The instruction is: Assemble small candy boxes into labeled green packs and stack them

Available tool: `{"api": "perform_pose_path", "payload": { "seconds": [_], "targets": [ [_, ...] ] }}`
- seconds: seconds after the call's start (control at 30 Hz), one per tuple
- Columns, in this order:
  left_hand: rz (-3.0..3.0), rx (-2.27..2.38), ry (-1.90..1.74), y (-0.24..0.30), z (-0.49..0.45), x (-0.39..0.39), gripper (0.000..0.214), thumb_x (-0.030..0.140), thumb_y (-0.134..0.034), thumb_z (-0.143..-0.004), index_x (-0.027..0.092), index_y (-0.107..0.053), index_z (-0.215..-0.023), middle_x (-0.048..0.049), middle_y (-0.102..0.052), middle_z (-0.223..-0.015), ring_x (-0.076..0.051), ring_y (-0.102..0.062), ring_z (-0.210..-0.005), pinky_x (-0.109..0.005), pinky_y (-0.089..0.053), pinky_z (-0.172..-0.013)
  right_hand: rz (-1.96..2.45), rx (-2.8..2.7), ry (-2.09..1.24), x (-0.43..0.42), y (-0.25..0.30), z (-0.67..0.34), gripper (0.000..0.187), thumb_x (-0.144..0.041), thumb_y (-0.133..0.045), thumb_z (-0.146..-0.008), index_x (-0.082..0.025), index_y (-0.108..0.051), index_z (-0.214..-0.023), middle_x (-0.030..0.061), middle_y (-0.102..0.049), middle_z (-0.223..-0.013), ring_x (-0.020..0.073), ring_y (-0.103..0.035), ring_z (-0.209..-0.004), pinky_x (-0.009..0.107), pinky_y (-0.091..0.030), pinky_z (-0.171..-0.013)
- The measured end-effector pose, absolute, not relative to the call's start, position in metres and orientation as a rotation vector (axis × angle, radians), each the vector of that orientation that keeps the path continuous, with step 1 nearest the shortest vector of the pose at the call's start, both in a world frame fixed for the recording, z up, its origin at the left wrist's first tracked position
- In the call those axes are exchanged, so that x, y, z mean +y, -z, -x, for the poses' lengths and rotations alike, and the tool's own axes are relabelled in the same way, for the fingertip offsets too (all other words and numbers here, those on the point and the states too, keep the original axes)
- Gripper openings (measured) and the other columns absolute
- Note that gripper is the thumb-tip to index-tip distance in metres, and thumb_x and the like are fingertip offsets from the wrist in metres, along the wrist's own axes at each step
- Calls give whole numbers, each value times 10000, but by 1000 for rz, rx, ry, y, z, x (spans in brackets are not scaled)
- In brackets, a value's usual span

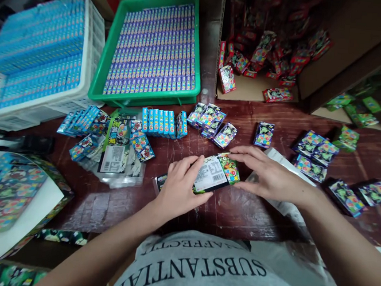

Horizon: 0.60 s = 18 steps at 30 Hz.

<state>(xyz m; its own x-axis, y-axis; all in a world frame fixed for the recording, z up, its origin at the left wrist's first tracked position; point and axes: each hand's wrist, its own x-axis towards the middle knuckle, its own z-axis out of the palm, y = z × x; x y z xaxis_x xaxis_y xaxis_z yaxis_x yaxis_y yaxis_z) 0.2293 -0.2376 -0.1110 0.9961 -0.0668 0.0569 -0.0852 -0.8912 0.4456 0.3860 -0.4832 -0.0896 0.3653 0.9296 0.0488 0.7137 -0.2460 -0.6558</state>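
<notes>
My left hand (178,184) is closed on a dark plastic bag with a white printed label (211,175), thumb and fingers along its edges. At the bag's right end shows a small green candy box (231,169); whether it lies wholly inside, I cannot tell. My right hand (269,174) holds that end, thumb below and fingers above. A whitish sheet (279,157) lies partly under my right wrist. Flat labelled bags (114,154) are to the left, with two blue boxes (143,148) on them. A single purple box (263,134) sits just beyond my right hand.
Behind stand a green tray (144,96) of purple boxes and a white crate (93,32) of blue boxes. A cardboard carton (258,93) holds red boxes. Blue boxes (159,122) stand in a row; purple boxes (313,147) lie right. A patterned carton (49,193) occupies the front left.
</notes>
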Motion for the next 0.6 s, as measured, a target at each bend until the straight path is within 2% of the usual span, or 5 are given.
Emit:
{"api": "perform_pose_path", "payload": {
  "seconds": [0.2, 0.43, 0.6],
  "targets": [
    [-2701, -49, -170, 104, -240, -237, 868, 424, -738, -818, 208, -313, -1543, -164, -526, -1408, -334, -519, -1300, -479, -376, -1050, 2071, -1421, -392, -493, 78, -408, 660, -431, -718, -883, -269, -479, -1476, 133, -520, -1431, 315, -522, -1339, 506, -474, -1115],
    [-2596, -360, 26, 90, -253, -220, 980, 416, -814, -762, 217, -292, -1567, -153, -502, -1437, -325, -501, -1318, -482, -363, -1099, 1900, -1572, -643, -484, 59, -431, 722, -447, -740, -863, -279, -468, -1511, 115, -489, -1497, 286, -498, -1381, 430, -454, -1133],
    [-2444, -74, 148, 95, -254, -225, 1069, 544, -868, -681, 245, -354, -1569, -134, -504, -1436, -353, -503, -1309, -527, -398, -1111, 1864, -1591, -650, -471, 62, -431, 689, -446, -726, -887, -277, -477, -1507, 111, -505, -1512, 264, -495, -1398, 430, -431, -1160]
  ]
}}
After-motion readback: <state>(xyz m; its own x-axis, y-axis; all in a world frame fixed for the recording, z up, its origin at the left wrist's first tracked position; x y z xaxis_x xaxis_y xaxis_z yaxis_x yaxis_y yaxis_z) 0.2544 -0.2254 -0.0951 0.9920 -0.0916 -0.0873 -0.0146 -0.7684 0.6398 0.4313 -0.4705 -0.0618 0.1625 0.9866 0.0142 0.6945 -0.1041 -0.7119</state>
